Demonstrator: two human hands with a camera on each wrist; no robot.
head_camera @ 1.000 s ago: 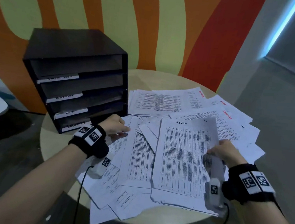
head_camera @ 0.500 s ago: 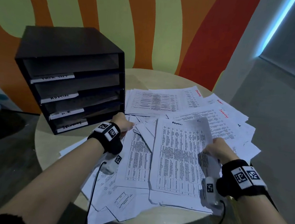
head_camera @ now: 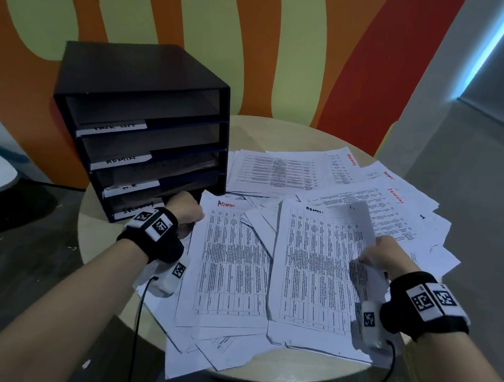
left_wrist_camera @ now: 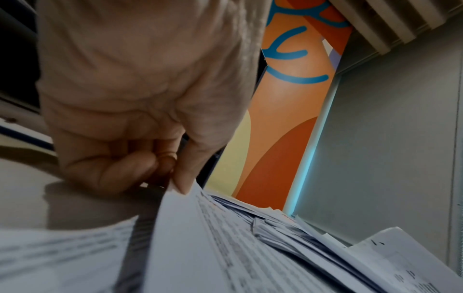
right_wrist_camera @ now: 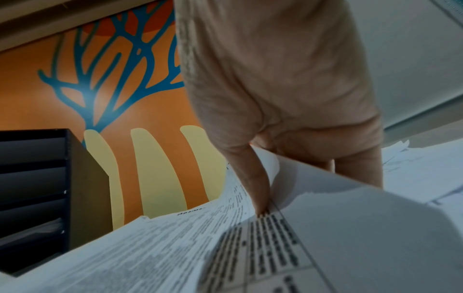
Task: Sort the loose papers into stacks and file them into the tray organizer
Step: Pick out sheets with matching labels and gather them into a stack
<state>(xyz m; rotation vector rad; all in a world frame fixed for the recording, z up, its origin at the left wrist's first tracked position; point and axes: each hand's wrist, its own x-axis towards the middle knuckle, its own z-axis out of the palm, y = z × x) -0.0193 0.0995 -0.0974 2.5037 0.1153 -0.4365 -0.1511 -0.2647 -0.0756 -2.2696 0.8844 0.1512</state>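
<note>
counter: I see loose papers fanned to its edge, could slide off | organizer: rear left | right hand: grip pinches curled sheet, may crease | left hand: grip pinches sheet edge

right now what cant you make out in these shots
- Head view: left hand's fingers, hidden behind its own back and wristband.
- Head view: top label on the tray organizer, too blurred to read.
- Head view: table text on the black-headed sheet, too small.
- Right wrist view: right hand's fingers, hidden under the curled sheet edge.
</note>
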